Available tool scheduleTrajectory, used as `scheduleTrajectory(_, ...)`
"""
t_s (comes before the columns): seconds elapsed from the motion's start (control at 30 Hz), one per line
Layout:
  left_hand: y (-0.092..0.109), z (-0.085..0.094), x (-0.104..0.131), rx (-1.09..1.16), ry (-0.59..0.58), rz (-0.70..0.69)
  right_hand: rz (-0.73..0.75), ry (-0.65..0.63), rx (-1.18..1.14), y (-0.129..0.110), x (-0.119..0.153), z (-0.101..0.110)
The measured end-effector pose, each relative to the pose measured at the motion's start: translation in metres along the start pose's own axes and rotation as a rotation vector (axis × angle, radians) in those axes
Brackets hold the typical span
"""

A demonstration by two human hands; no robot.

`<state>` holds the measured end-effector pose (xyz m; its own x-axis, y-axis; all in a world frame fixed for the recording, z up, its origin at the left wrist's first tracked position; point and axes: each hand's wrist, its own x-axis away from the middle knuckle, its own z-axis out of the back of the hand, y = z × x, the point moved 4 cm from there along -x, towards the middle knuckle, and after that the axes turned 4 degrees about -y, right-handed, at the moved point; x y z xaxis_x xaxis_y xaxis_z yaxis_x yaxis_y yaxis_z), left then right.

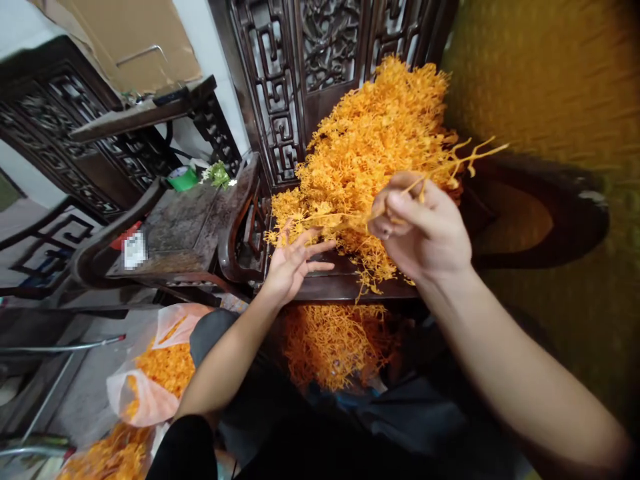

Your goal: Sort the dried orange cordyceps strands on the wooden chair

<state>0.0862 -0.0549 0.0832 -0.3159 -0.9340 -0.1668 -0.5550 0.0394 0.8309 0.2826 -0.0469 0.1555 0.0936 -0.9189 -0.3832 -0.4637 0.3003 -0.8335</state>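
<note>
In my right hand (425, 223), fingers pinched closed, is an orange branched sprig (475, 157); its forked end sticks out to the right above the hand. My left hand (293, 267) is open, fingers spread, by the thin strands running left from the right hand. Whether it touches them I cannot tell. Behind both hands rises a large pile of similar orange sprigs (375, 143) on a dark carved wooden seat (320, 287). Below the seat edge, between my knees, lies a heap of tangled orange stems (335, 343).
At lower left, a translucent plastic bag (150, 403) holds orange pieces, with more orange material (113, 453) beneath it. A dark wooden side table (185, 227) carries a green tape roll (183, 179) and a small white-flowered sprig (219, 175). A curved dark armrest (580, 213) stands at right.
</note>
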Motion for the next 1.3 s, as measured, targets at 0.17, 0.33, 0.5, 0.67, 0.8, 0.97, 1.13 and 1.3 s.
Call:
scheduleTrajectory(0.17,0.022,0.007,0.008,0.134,0.155,-0.043,0.000,-0.535,0.370,0.021,0.054,0.002)
scheduleTrajectory(0.33,0.023,0.015,0.012,0.102,0.255,-0.017,0.092,-0.823,0.806,0.034,0.084,0.005)
scheduleTrajectory(0.5,0.025,0.022,0.012,0.049,0.307,0.011,0.089,-0.914,0.786,0.018,0.076,0.019)
scheduleTrajectory(0.67,0.036,0.027,0.014,-0.011,0.306,-0.068,0.056,-0.518,0.788,-0.010,0.048,0.051)
scheduleTrajectory(0.8,0.031,0.017,0.018,-0.164,0.230,-0.066,0.174,0.079,0.715,-0.016,0.038,0.040)
scheduleTrajectory(0.97,0.010,0.000,0.021,-0.355,0.093,0.049,-0.031,-0.238,0.737,0.024,0.031,-0.034)
scheduleTrajectory(1.13,0.017,0.010,0.020,-0.581,0.101,0.128,-0.126,-0.134,0.598,0.054,0.025,-0.025)
scheduleTrajectory(1.3,0.026,0.014,0.016,-0.616,0.180,0.035,-0.254,-0.121,0.462,0.067,0.028,-0.009)
